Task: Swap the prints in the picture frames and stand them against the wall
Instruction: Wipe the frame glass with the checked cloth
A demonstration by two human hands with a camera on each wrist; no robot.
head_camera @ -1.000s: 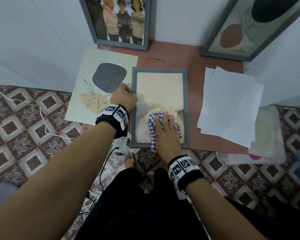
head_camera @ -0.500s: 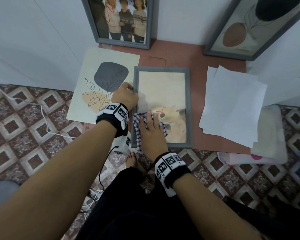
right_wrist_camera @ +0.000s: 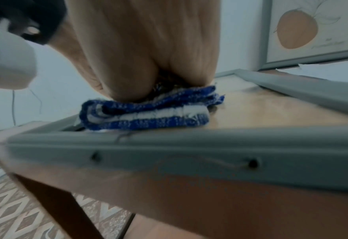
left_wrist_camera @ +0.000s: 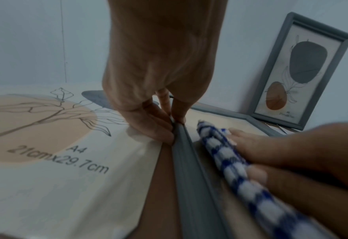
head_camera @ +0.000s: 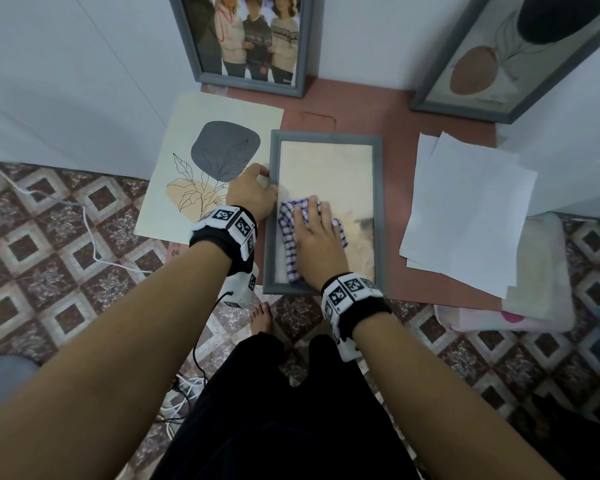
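Grey frame [head_camera: 378, 216] lies flat on the low table [head_camera: 395, 123]; left hand [head_camera: 252, 194] pinches its left rail, right hand [head_camera: 317, 242] flat, pressing a checked cloth [head_camera: 288, 233] onto its glass. Loose print [head_camera: 201, 161] just left; only the left wrist view shows its "A4" lettering.

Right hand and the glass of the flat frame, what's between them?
A blue checked cloth, pressed flat under the right hand onto the frame; clearest in the right wrist view.

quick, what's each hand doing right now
Left hand: pinching the left edge of the flat grey frame.
Right hand: open, fingers flat, pressing the checked cloth onto the frame's glass.
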